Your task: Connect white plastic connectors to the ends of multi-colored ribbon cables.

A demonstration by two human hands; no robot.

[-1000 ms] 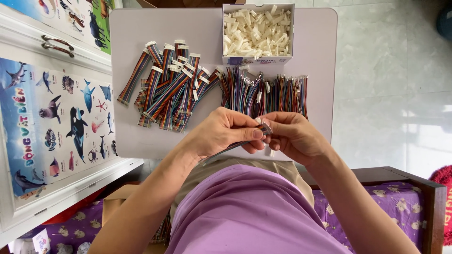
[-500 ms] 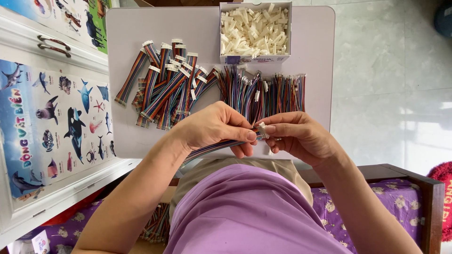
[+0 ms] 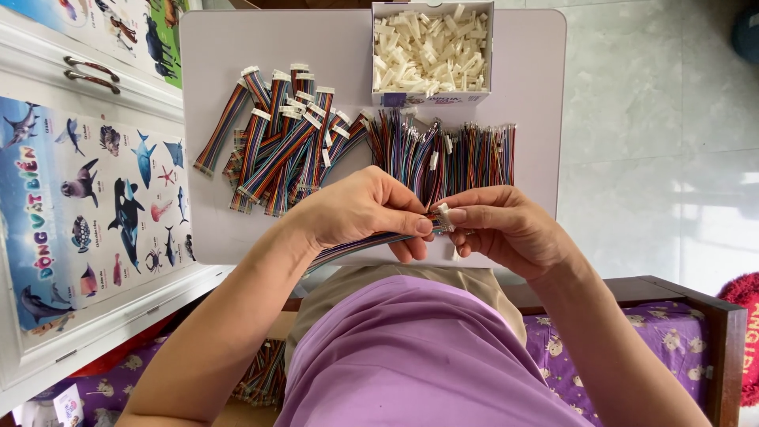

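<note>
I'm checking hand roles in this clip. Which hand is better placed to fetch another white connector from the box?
Probably the right hand. It pinches only the small white connector, and the box of connectors lies closer to its side. The left hand grips the ribbon cable trailing toward the lap.

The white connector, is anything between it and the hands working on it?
Nothing visible. The left hand pinches the ribbon cable and the right hand grips the white connector at its end, fingertips directly on both.

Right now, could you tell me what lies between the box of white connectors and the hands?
In the head view, loose multicoloured wires lie between the box and both hands: left hand, right hand.
</note>
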